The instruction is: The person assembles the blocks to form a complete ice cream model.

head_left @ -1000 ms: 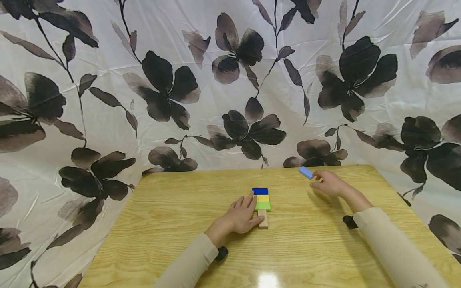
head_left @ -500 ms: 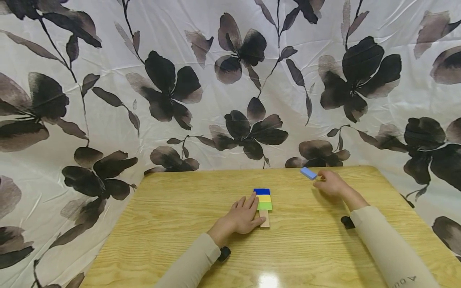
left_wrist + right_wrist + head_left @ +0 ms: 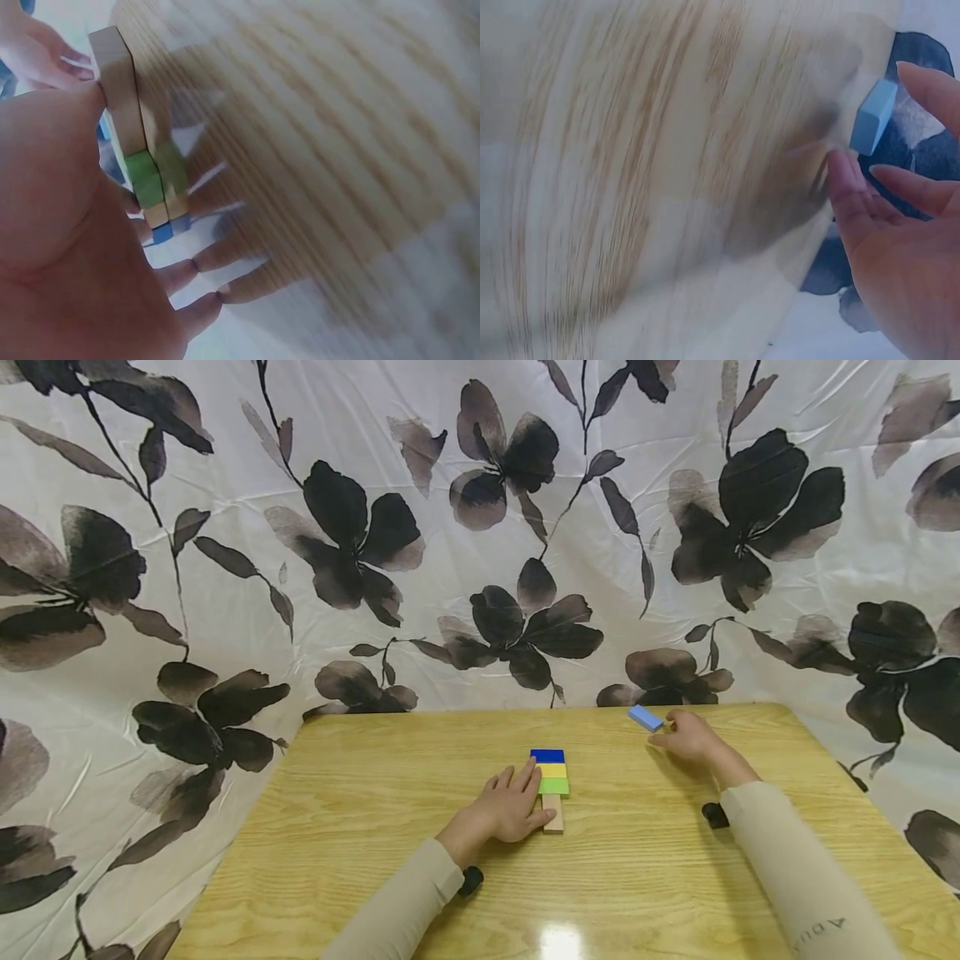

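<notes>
My left hand (image 3: 510, 810) lies with fingers spread along the left side of a row of blocks. Its fingertips touch the row, and its thumb reaches onto the plain wooden block (image 3: 553, 827). Above that block, in contact, sit a green block (image 3: 556, 787), a yellow block (image 3: 553, 770) and a dark blue block (image 3: 551, 756). The left wrist view shows the plain block (image 3: 118, 90) and green block (image 3: 144, 180) end to end. Beside a light blue block (image 3: 646, 718) near the far edge hovers my right hand (image 3: 690, 739), fingers parted and bent; in the right wrist view the block (image 3: 874, 116) appears ungripped.
The wood-grain table (image 3: 360, 793) ends just beyond the light blue block. Behind it hangs a pale cloth (image 3: 420, 677) with dark flowers, also draped along both sides. A small black device (image 3: 470, 882) is strapped at each wrist.
The right hand stays beside the light blue block and shifts only slightly. My left hand holds its place on the row. The head view has moved a little.
</notes>
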Tool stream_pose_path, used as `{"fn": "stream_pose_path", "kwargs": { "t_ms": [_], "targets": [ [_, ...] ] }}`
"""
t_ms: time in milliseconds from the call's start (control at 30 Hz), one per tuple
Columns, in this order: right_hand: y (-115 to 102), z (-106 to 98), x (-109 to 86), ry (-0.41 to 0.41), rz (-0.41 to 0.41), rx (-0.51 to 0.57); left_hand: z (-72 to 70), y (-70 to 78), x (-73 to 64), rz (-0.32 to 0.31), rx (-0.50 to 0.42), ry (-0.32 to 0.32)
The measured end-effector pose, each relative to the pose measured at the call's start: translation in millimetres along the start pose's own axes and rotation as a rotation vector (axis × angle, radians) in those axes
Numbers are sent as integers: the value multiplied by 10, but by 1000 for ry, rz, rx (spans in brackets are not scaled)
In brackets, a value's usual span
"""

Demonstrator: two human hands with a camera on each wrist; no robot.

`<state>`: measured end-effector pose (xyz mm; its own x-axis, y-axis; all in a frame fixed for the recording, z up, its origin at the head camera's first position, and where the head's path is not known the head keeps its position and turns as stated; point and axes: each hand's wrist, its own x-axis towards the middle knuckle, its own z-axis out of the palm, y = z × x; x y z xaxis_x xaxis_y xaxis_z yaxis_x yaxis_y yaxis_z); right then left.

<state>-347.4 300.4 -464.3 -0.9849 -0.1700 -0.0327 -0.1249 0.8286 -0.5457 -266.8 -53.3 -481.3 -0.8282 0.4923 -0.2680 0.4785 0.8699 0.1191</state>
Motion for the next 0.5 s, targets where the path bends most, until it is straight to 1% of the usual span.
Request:
{"fn": "stream_pose_path", "kwargs": {
  "t_ms": [200, 500],
  "targets": [
    [-39, 33, 55, 15, 36, 24, -21, 2, -18, 4, 9, 6],
    [-54, 48, 85, 54, 55, 34, -41, 17, -42, 6, 7, 17]
  ]
}}
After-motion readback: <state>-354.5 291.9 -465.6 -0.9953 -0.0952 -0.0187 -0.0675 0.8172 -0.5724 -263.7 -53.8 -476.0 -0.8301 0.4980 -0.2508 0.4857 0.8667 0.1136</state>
